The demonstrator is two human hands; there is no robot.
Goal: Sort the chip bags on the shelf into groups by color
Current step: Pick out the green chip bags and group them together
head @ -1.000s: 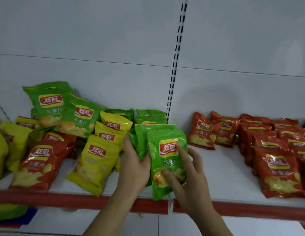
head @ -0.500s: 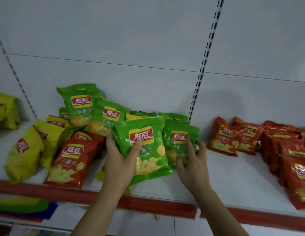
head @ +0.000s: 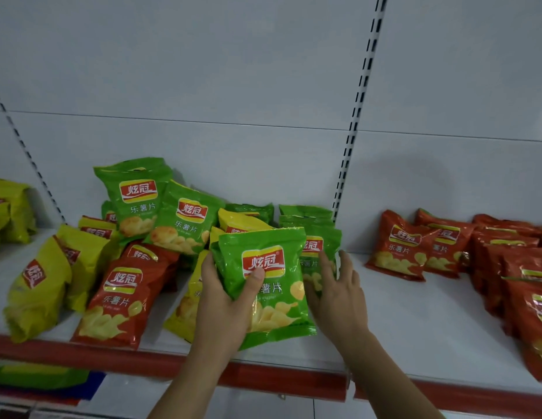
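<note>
My left hand (head: 224, 300) grips a green chip bag (head: 272, 297) by its left edge, thumb across the front, just above the white shelf (head: 399, 322). To its right, my right hand (head: 336, 294) lies with straight fingers against a second green bag (head: 319, 246) standing behind. More green bags (head: 161, 207) lean on the back wall at left. A red bag (head: 121, 294) and yellow bags (head: 40, 285) lie mixed at the left. Several red bags (head: 406, 246) are grouped at the right.
The shelf has a red front rail (head: 294, 379). A slotted upright (head: 354, 116) runs down the back panel behind the green bags. More yellow bags (head: 9, 207) sit at the far left. A lower shelf holds a green-yellow bag (head: 37, 376).
My left hand brought the green bag lower and to the right, in front of the pile. My right hand let go of the second green bag and now rests flat against it.
</note>
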